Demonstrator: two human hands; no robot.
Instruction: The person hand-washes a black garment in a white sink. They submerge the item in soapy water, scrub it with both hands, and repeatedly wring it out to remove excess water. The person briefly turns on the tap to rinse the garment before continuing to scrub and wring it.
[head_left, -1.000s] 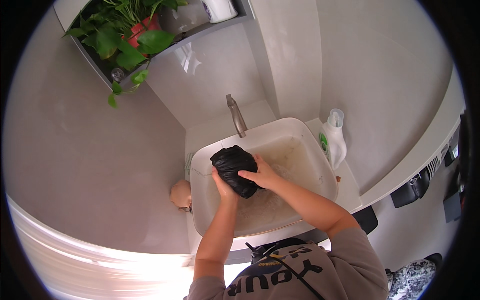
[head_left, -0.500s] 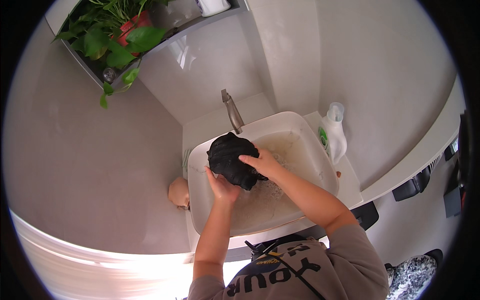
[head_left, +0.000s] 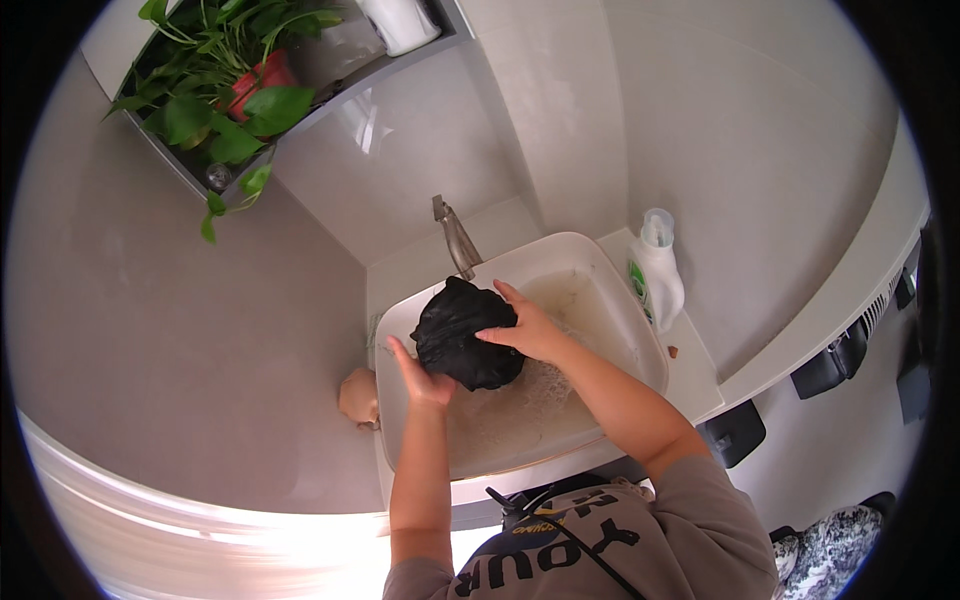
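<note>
A smooth grey wall (head_left: 190, 330) fills nine o'clock and meets the paler back wall (head_left: 440, 130) in a corner at ten o'clock. A grey-edged shelf (head_left: 372, 84) is set into the wall at eleven o'clock, and just below it a bright patch of light (head_left: 365, 125) gleams on the glossy surface. A pale upright panel (head_left: 565, 120) stands between twelve and one, and a light wall (head_left: 770, 150) curves round at two. The pale counter (head_left: 695, 370) shows toward four. Strong white light (head_left: 290, 560) glares at seven.
</note>
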